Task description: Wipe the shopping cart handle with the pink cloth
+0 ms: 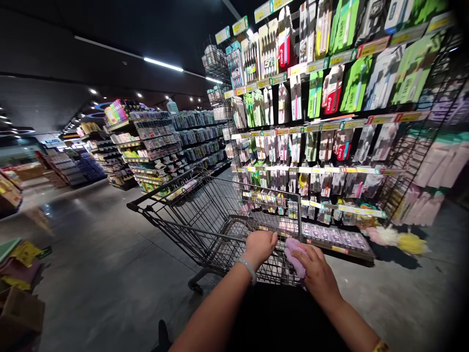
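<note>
A dark wire shopping cart (205,230) stands just ahead of me, its handle pointing to the far left. My left hand (259,247), with a pale bangle (247,270) on its wrist, is closed at the near end of the cart's rim; its fingertips are partly hidden. Beside it, my right hand (319,274) grips a bunched purple cloth (295,255) at the cart's near right corner. The cloth lies against the wire, and its lower part is covered by my fingers.
A tall rack (322,127) of packaged toothbrushes rises close behind the cart. Bath puffs (412,243) and pink towels (421,205) hang at its right end. More stocked shelves (154,142) line the aisle at left. A cardboard box (22,313) sits at lower left.
</note>
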Demonstrator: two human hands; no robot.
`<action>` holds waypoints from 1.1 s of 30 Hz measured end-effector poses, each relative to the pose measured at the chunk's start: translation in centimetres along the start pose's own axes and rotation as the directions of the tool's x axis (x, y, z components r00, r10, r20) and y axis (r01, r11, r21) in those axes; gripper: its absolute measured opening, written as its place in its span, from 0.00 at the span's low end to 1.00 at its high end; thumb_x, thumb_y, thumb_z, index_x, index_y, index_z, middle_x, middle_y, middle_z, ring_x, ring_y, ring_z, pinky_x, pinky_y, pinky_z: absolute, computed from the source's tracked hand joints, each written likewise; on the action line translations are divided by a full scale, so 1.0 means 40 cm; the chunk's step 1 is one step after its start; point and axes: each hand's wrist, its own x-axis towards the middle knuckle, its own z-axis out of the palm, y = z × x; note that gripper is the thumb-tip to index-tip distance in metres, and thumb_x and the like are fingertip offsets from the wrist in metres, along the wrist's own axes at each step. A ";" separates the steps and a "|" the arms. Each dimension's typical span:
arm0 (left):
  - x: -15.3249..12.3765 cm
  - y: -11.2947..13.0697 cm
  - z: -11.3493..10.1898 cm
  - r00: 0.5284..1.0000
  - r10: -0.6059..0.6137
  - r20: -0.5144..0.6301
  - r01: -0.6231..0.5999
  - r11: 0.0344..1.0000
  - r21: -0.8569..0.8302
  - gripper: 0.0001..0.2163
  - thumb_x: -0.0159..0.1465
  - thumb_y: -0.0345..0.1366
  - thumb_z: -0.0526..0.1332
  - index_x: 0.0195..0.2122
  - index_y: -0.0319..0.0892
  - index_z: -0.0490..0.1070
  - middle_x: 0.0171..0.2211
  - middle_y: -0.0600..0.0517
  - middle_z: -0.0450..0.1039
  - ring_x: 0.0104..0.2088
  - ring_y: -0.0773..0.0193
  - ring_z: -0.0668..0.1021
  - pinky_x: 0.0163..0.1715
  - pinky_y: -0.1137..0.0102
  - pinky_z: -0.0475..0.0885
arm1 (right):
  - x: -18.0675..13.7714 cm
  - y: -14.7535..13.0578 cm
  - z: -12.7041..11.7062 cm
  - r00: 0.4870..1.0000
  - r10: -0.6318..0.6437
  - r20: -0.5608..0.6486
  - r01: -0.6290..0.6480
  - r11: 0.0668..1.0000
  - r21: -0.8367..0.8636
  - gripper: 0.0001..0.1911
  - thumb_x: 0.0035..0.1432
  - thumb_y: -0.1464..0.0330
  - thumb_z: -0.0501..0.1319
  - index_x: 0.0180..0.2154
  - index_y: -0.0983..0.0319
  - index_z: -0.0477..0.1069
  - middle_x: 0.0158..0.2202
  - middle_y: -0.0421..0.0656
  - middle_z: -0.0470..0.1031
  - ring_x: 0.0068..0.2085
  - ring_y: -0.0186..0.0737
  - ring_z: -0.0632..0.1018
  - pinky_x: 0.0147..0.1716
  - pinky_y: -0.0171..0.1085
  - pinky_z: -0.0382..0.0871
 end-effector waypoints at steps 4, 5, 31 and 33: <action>-0.019 -0.074 -0.036 0.992 0.090 -0.090 -0.092 0.996 -0.020 0.33 0.71 0.55 0.34 0.38 0.45 0.77 0.35 0.47 0.80 0.39 0.58 0.80 0.45 0.65 0.70 | 0.001 0.005 0.001 1.000 0.001 0.017 -0.001 1.000 -0.009 0.28 0.52 0.83 0.51 0.47 0.54 0.75 0.54 0.44 0.72 0.55 0.49 0.69 0.51 0.45 0.70; -0.024 -0.104 -0.047 0.990 0.098 -0.103 -0.099 0.995 -0.004 0.33 0.71 0.56 0.35 0.37 0.45 0.77 0.34 0.47 0.80 0.39 0.58 0.79 0.48 0.64 0.68 | 0.002 0.007 0.001 1.000 0.005 0.020 -0.005 1.000 -0.007 0.28 0.52 0.83 0.51 0.47 0.54 0.75 0.54 0.44 0.72 0.55 0.49 0.69 0.50 0.45 0.71; -0.007 -0.153 -0.025 0.997 -0.063 -0.053 0.069 0.989 0.134 0.37 0.66 0.65 0.39 0.34 0.39 0.76 0.32 0.42 0.78 0.38 0.52 0.79 0.40 0.62 0.65 | 0.035 0.187 -0.017 0.986 0.161 0.054 -0.160 0.987 -0.029 0.21 0.55 0.75 0.53 0.48 0.56 0.75 0.53 0.47 0.71 0.54 0.51 0.68 0.55 0.48 0.65; -0.005 -0.135 -0.021 0.995 -0.078 -0.059 0.085 0.988 0.127 0.37 0.66 0.65 0.39 0.35 0.38 0.77 0.32 0.42 0.78 0.38 0.52 0.79 0.41 0.62 0.65 | 0.035 0.202 -0.022 0.983 0.178 0.054 -0.177 0.984 -0.027 0.20 0.55 0.74 0.54 0.47 0.56 0.76 0.53 0.47 0.71 0.55 0.51 0.68 0.55 0.49 0.65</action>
